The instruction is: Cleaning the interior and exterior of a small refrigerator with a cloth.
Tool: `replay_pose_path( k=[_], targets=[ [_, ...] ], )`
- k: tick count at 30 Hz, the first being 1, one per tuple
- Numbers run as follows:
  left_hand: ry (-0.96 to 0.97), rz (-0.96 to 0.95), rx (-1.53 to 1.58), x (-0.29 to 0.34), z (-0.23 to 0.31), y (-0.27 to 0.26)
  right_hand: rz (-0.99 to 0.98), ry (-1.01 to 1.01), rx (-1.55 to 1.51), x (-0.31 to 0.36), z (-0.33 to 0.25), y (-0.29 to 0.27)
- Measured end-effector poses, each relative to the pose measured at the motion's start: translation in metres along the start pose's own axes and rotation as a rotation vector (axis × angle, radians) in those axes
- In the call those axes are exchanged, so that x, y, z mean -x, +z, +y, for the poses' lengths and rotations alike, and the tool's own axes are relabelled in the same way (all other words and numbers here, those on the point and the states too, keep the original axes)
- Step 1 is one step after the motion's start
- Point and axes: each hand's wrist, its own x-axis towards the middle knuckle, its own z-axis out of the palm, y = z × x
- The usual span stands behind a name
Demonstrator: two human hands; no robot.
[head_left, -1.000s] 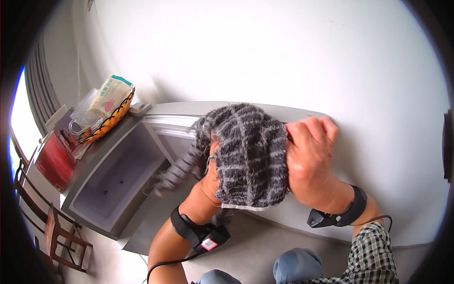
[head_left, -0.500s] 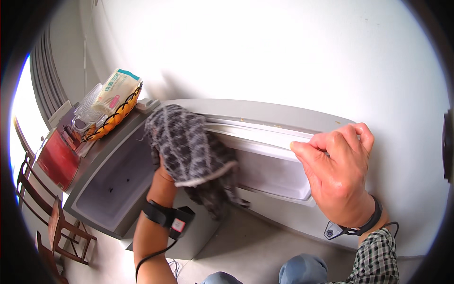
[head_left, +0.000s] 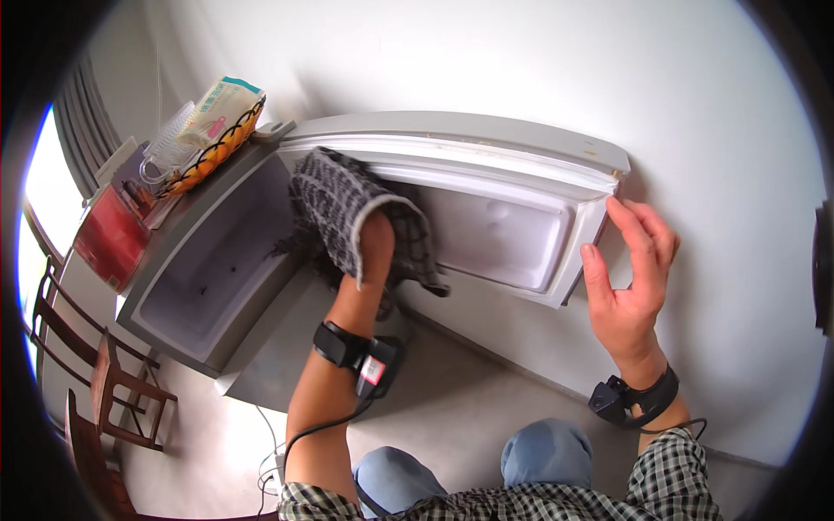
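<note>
A grey appliance stands with its door (head_left: 495, 233) swung out, showing a white recessed inner panel and a pale seal along its far edge. My left hand (head_left: 375, 250) is mostly covered by a dark grey patterned towel (head_left: 334, 195) with a pale hem, bunched and held against the door's left part. The towel hides its fingers. At the door's right end, my right hand (head_left: 636, 282) has its fingers apart, thumb and fingertips close against the corner edge; nothing is gripped in it.
Left of the door is the appliance's open grey compartment (head_left: 204, 286) with small dark spots inside. On its top sit an orange woven basket (head_left: 217, 152) holding a packet and clear plastic, and a red box (head_left: 111, 245). Wooden chairs (head_left: 130, 382) stand lower left; a white wall rises behind.
My left hand has shifted right with the towel along the door. My right hand has loosened from a pinch at the door's edge. The door appears higher and more face-on.
</note>
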Motion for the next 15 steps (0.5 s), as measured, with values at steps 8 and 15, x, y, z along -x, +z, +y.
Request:
replay_pose_path(
  k=[8,15],
  targets=[
    [-0.472,-0.221,2.274,0.026,0.035,-0.014,-0.069,-0.022,-0.004,0.005,0.007,-0.016],
    [-0.15,-0.431,1.273,-0.002,0.063,-0.04,-0.061,-0.026,-0.023,0.006,0.016,-0.016]
  ],
)
